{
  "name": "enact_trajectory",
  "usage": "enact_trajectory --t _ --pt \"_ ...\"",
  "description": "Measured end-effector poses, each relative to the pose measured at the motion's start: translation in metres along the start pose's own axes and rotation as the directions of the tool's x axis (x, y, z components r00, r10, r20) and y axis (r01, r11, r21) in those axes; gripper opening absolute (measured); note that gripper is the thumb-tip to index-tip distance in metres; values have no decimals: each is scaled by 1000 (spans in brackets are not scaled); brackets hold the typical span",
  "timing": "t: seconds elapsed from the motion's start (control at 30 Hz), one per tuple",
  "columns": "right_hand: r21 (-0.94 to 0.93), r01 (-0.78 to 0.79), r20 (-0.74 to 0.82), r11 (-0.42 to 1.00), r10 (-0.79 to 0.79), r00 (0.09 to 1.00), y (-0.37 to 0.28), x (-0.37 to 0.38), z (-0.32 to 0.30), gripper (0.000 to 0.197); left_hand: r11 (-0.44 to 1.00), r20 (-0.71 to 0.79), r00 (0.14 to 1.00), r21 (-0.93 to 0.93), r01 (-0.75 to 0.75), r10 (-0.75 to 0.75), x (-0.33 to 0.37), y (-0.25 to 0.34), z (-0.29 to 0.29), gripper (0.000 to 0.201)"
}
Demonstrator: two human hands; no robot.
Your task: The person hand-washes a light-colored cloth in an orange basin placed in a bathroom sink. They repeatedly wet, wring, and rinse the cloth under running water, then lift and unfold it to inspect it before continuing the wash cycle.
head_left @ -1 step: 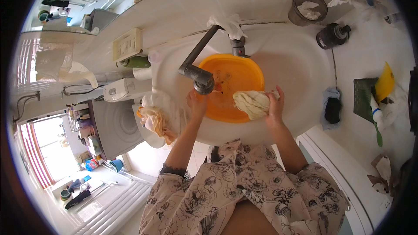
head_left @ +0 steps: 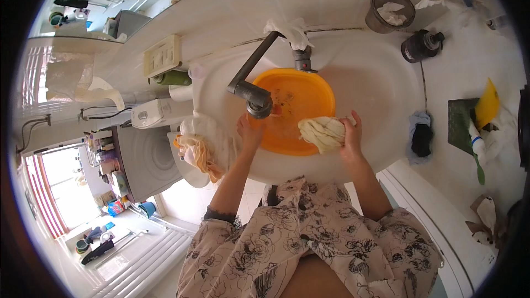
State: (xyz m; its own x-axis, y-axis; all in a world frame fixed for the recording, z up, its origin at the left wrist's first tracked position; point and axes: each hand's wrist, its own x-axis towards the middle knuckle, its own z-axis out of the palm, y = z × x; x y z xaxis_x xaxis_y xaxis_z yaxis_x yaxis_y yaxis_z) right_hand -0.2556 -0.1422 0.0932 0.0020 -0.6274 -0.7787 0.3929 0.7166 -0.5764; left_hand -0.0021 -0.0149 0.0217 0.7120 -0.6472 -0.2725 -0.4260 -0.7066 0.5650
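Observation:
A bright orange plastic basin (head_left: pixel 331 91) sits in the white sink, with small dark bits and a reddish patch showing inside. Over its right front rim hangs a bunched, twisted pale yellow cloth (head_left: pixel 322 133). My right hand (head_left: pixel 351 138) is closed on the cloth's right end. At the basin's left rim is my left hand (head_left: pixel 250 131), partly behind the dark faucet head (head_left: pixel 258 107); its fingers are mostly hidden, so I cannot tell whether they grip anything.
A white and peach cloth bundle (head_left: pixel 196 154) lies on the left of the sink (head_left: pixel 375 105). The jointed faucet arm (head_left: pixel 253 62) reaches over the basin. Behind right stand a dark cup (head_left: pixel 381 22) and a black bottle (head_left: pixel 420 46). A green dustpan-like piece (head_left: pixel 461 124) is farther right.
My right hand and the cloth have shifted very slightly to the right. My left hand stays at the basin's left rim.

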Motion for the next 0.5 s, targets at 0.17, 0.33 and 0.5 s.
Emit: enact_trajectory --t 0.17,0.33,0.5 --pt "-96 -265 380 960 281 881 27 36 -35 44 935 77 997 -354 35 -8 23 -105 40 60" --pt "-296 -115 323 948 213 922 26 9 -24 46 972 36 999 -234 -16 25 -3 -33 -35 35" --pt "-277 -308 402 910 401 823 23 10 -24 40 890 50 996 -454 -39 69 -28 21 -91 19"
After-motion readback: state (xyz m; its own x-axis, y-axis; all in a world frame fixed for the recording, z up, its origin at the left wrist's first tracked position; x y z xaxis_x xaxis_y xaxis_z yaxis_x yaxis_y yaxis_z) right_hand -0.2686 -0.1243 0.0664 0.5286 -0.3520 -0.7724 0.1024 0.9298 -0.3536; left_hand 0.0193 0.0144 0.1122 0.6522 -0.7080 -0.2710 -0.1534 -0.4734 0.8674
